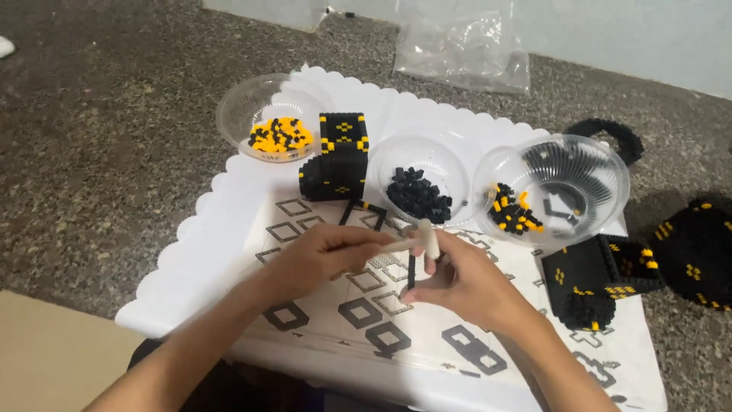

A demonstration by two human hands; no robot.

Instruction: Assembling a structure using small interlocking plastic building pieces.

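Both forearms are bare from the elbow down, with no sleeves in view. The left hand and the right hand wear no gloves, rings, watch or bracelet. The fingernails look short and unpainted.

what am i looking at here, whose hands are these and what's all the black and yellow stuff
This is one picture from a camera worn on a person's head, looking down at their own two bare hands. The left hand holds a small white hammer-like tool. The right hand pinches a thin black strip of bricks upright under it. They work over a white scalloped tray lined with a printed sheet. On the tray stand three clear bowls: one with yellow and black pieces, one with black pieces, one with mixed pieces. Built black and yellow brick blocks stand among them. A clear plastic bag lies behind.
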